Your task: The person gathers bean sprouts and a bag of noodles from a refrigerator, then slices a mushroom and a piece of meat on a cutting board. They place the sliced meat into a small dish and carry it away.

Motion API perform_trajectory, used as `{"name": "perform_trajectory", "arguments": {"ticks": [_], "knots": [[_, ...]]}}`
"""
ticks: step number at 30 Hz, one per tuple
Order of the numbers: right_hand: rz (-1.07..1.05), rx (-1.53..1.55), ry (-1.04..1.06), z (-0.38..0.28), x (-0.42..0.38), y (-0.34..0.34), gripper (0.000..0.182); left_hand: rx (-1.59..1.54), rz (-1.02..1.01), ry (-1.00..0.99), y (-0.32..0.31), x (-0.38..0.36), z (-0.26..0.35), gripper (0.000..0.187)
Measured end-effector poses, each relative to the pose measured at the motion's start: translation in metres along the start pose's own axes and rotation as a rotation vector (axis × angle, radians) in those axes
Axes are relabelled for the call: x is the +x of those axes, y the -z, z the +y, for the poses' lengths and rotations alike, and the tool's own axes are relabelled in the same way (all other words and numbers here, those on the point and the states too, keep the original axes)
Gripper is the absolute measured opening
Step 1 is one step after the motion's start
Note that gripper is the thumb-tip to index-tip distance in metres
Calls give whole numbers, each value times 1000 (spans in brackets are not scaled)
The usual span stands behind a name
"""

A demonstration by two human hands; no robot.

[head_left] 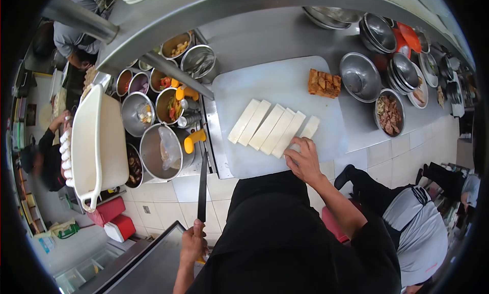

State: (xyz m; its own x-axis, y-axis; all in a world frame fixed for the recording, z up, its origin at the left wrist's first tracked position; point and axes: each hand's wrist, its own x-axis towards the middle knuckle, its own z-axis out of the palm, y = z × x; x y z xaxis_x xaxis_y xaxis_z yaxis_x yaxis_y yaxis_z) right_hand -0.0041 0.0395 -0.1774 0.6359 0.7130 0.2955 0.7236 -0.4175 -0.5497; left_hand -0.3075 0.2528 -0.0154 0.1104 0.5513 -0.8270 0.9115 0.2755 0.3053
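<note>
A white cutting board (275, 80) lies on the steel counter. Several long white slabs, tofu by the look of them (265, 127), lie side by side on it. My right hand (304, 160) rests at the board's near edge, fingertips on the end slab. My left hand (193, 243) is down by my waist, away from the board. It grips a knife (202, 184) with a long dark blade pointing up toward the counter. A browned, fried block (324, 83) sits at the board's far right corner.
Left of the board stand steel pots and containers of ingredients (168, 105), a large white tub (97, 141) and eggs (65, 156). Steel bowls (359, 76) and a bowl of meat (389, 113) lie to the right. A crouching person (412, 217) is at my right; others work at far left.
</note>
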Motion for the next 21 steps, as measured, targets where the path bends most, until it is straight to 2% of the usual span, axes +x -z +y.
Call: {"name": "perform_trajectory", "arguments": {"ticks": [2, 4, 5, 6, 7, 8, 9, 11, 13, 14, 15, 16, 17, 19, 20, 21], "knots": [[-12, -20, 20, 0, 6, 8, 20, -24, -58, -48, 11, 1, 7, 68], [-11, 66, -23, -8, 7, 18, 32, 33, -83, -55, 21, -1, 14, 66], [-13, 81, -17, -12, 5, 14, 32, 91, -103, -46, 25, -2, 16, 64], [162, 97, -230, -15, 2, 10, 41, 114, -135, -23, 28, -1, 22, 54], [335, 107, -446, -18, 0, 6, 50, 112, -122, -14, 29, 1, 31, 54], [277, 305, -798, -25, 8, 13, 63, 84, -148, -54, 28, 4, 41, 49], [280, 306, -798, -27, 13, 12, 63, 60, -182, -100, 27, 8, 52, 44], [421, 990, -1179, -31, 27, 13, 68, 115, -135, -165, 29, 21, 73, 39], [429, 995, -1146, -36, 39, 1, 73, 434, 112, -509, 24, 43, 82, 39], [410, 1004, -1111, -35, 44, -8, 78, 578, 339, -774, 12, 46, 92, 36], [442, 822, -1191, -18, 42, -39, 77, 684, 467, -911, -2, 39, 112, 35], [468, 638, -1265, -3, 42, -64, 76, 576, 416, -1041, -15, 43, 128, 36], [491, 627, -1263, -6, 54, -60, 76, 460, 365, -1162, -29, 49, 145, 37], [430, 788, -1318, -19, 78, -48, 73, 313, 133, -1053, -68, 76, 180, 46], [447, 775, -1308, -21, 85, -48, 73, 348, 287, -1168, -95, 104, 190, 51], [328, 672, -1364, -21, 93, -48, 70, 379, 449, -1278, -119, 131, 197, 56]]}}
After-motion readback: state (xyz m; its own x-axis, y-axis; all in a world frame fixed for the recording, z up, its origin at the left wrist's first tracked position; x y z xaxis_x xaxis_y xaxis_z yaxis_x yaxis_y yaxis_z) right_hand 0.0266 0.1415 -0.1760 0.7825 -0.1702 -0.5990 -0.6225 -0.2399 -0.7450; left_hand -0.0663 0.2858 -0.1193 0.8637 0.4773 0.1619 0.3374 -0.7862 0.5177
